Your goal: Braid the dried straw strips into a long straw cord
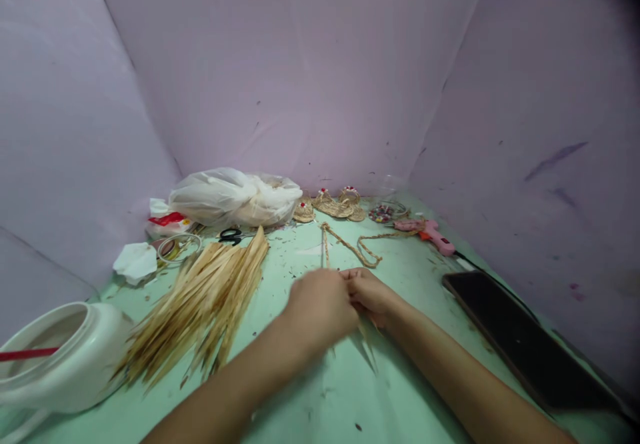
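Single view, head-worn; aimed forward and down. Left hand (320,305) and right hand (369,292) are seen from behind, close, just below frame centre. Green tabletop (420,284) is overlooked from above; lilac back wall (300,77) is faced nearly square-on, farther off.

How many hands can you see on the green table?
2. The left hand, a bit blurry, is over the middle of the table, where the straw braid comes down. The right hand is right beside it. Some fingers are hidden.
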`<state>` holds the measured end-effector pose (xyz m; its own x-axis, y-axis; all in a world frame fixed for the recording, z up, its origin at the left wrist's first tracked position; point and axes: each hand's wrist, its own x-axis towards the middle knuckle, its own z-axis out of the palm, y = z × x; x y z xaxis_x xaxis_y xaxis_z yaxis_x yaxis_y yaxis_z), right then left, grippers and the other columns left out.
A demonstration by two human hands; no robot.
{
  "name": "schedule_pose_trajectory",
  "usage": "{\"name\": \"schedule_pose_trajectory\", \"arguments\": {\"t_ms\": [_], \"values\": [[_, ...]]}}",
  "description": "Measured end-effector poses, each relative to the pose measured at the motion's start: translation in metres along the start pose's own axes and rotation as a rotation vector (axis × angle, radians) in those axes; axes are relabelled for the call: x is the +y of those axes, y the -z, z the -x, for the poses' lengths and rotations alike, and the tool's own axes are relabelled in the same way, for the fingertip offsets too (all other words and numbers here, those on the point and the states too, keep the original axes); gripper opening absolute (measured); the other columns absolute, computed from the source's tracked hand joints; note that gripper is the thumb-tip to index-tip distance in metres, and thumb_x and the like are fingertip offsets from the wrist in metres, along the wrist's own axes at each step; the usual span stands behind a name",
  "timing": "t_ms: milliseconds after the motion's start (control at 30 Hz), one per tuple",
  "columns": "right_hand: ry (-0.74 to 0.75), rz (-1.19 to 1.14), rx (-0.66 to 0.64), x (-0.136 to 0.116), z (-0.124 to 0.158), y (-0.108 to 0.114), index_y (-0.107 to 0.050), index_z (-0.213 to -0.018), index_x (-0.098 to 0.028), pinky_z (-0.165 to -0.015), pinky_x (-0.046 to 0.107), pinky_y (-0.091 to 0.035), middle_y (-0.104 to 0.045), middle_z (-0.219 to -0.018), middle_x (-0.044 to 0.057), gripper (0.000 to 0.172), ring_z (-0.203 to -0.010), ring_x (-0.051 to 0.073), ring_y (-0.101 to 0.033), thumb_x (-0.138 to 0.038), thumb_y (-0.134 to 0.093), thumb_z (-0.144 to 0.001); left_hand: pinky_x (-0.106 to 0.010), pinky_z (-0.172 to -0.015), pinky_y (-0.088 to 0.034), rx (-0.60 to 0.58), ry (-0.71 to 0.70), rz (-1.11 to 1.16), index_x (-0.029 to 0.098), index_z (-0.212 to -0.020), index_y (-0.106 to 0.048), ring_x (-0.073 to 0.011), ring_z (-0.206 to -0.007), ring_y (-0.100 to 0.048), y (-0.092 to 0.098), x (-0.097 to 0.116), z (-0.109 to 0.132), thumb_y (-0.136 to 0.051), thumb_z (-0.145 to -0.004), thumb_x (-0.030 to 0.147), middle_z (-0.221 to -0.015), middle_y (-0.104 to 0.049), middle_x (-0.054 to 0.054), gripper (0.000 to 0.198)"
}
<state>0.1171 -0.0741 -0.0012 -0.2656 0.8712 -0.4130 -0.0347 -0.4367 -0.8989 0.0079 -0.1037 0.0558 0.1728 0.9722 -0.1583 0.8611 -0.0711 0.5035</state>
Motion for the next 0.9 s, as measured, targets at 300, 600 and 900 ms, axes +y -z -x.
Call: {"name": "schedule_pose_trajectory", "arguments": {"t_ms": [300, 600, 900], "values": [[0.061, -0.008, -0.168, 0.004, -0.004, 0.007, -0.053, -0.054, -0.012, -0.038, 0.017, -0.02, -0.047, -0.041, -0.003, 0.014, -0.037, 0.004, -0.035, -0.024, -0.062, -0.057, -0.017, -0.034, -0.027, -0.449, 0.29, 0.806, 0.01, -0.06, -0.052, -0.0066, -0.034, -0.044, -0.005, -0.036, -0.044, -0.045, -0.069, 0.013, -0.052, -0.054, -0.004, 0.013], [0.223, 0.569, -0.04, 0.003, -0.007, 0.013, -0.059, -0.056, -0.012, -0.043, 0.02, -0.024, -0.055, -0.049, 0.0, 0.015, -0.042, 0.006, -0.038, -0.022, -0.052, -0.065, -0.02, -0.035, -0.026, -0.344, 0.212, 0.494, 0.013, -0.055, -0.053, -0.008, -0.03, -0.035, -0.016, -0.034, -0.041, -0.044, -0.069, 0.017, -0.035, -0.039, 0.003, 0.017], [0.332, 1.396, 0.381, -0.008, 0.025, -0.012, -0.07, -0.071, -0.017, -0.052, 0.026, -0.03, -0.068, -0.073, 0.012, 0.024, -0.066, 0.021, -0.06, -0.015, -0.047, -0.063, -0.023, -0.043, -0.022, 0.033, 0.038, 0.021, 0.013, -0.048, -0.055, -0.0107, -0.046, -0.039, -0.032, -0.039, -0.043, -0.049, -0.054, 0.02, -0.042, -0.04, 0.0, 0.011]]}}
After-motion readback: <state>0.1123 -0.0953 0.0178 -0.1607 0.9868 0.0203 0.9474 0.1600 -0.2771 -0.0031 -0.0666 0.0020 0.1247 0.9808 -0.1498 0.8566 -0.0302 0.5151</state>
